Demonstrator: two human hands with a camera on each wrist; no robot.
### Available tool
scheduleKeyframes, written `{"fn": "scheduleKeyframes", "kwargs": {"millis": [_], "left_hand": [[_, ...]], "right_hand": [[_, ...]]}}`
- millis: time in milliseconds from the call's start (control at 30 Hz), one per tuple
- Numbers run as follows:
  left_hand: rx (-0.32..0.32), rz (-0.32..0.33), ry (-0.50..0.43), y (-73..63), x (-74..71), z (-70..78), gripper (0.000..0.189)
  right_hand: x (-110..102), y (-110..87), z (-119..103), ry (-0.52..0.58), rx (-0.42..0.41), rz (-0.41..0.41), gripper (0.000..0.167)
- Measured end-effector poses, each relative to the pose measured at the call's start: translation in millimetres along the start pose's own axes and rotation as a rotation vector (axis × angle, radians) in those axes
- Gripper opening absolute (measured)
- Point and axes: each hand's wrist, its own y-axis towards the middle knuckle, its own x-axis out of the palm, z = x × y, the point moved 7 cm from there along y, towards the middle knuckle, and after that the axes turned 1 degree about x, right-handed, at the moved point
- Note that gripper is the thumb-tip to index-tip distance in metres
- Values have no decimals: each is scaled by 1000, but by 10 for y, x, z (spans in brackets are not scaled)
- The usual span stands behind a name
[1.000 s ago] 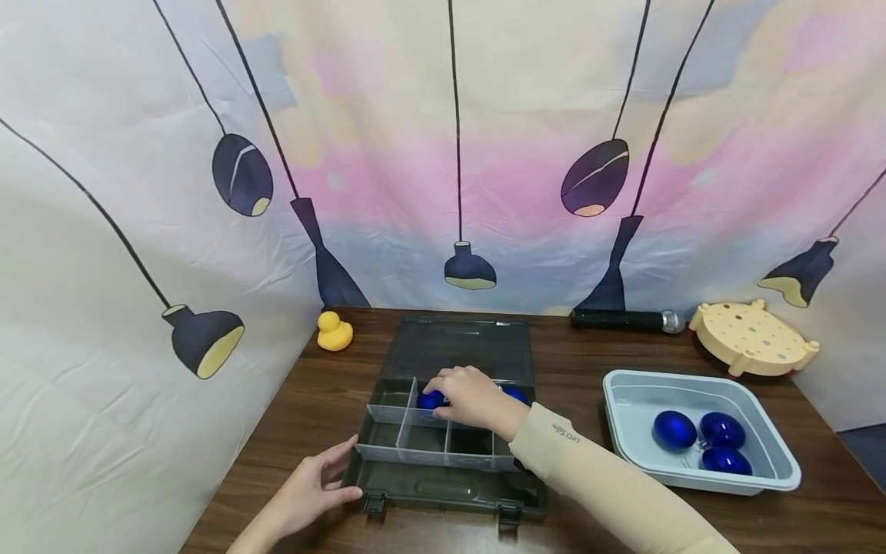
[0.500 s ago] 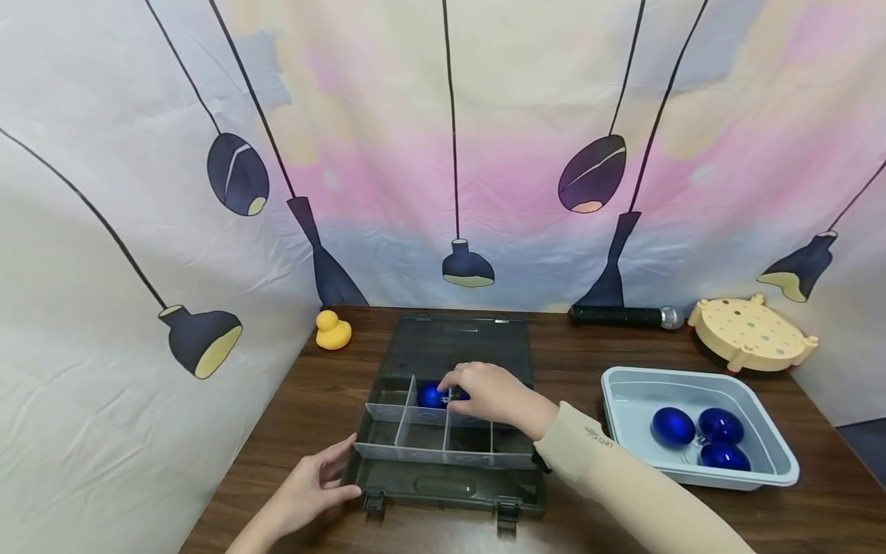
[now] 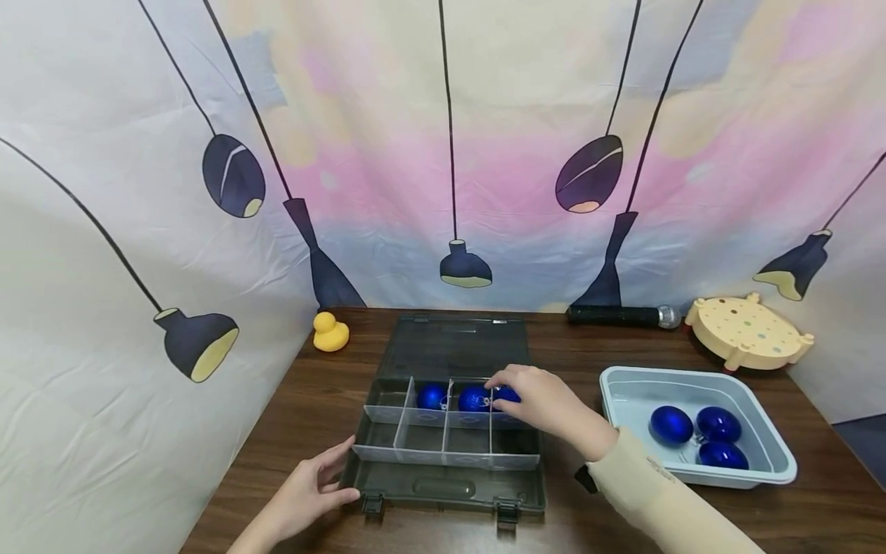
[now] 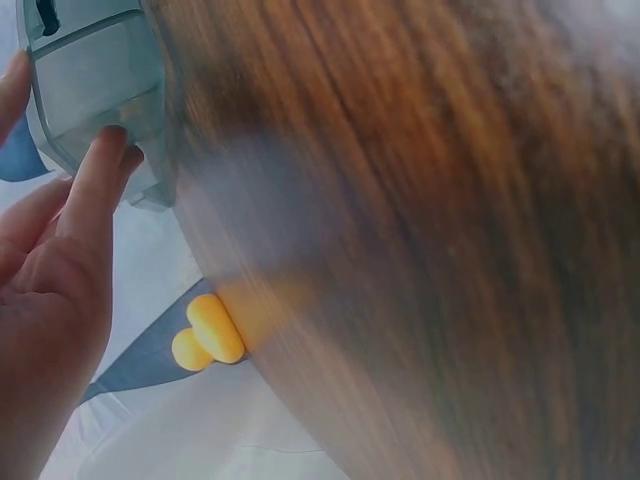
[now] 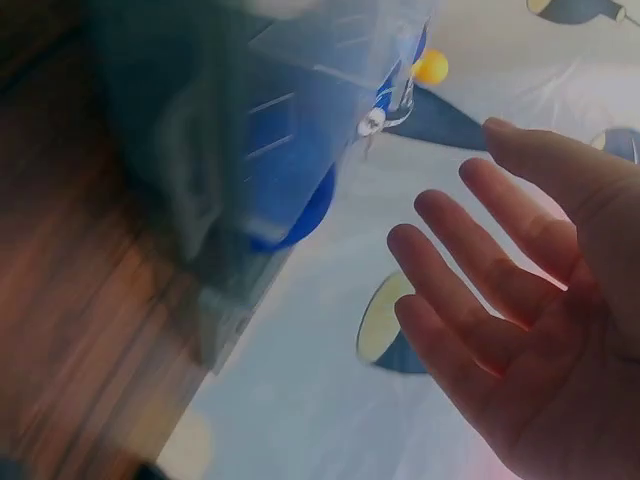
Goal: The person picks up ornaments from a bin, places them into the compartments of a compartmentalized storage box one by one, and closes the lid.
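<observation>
A dark translucent organizer box (image 3: 443, 486) lies with its lid (image 3: 457, 346) folded back. Blue Christmas ball ornaments fill three back-row compartments: one ornament (image 3: 432, 397), another (image 3: 474, 398) to its right, and a third (image 3: 507, 395) partly behind my right fingers. My right hand (image 3: 547, 400) hovers over that back-right corner; in the right wrist view its fingers (image 5: 440, 290) are spread loosely with nothing between them. At the box's front left corner, my left hand (image 3: 311, 485) rests with straight fingers along the side and the thumb at the front, also seen in the left wrist view.
A pale blue tray (image 3: 612, 415) with three more blue ornaments (image 3: 671, 425) stands on the right. A microphone (image 3: 623, 316) and a cream dotted round toy (image 3: 751, 331) lie behind it. A yellow rubber duck (image 3: 330, 332) sits back left, near the cloth backdrop.
My right hand has moved rightward along the back row, from the left ornament past the middle one to the right one, uncovering the first two. The left hand keeps its place at the box.
</observation>
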Motion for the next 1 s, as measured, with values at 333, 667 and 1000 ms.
{"fn": "scheduleKeyframes", "kwargs": {"millis": [333, 667, 1000], "left_hand": [[13, -18, 8, -27, -2, 4, 76], [23, -20, 2, -28, 3, 15, 76], [14, -18, -10, -4, 0, 0, 76]], "right_hand": [[-195, -530, 197, -54, 97, 121, 26], [-543, -1030, 508, -70, 225, 218, 28], [-694, -1356, 986, -84, 397, 213, 42]]}}
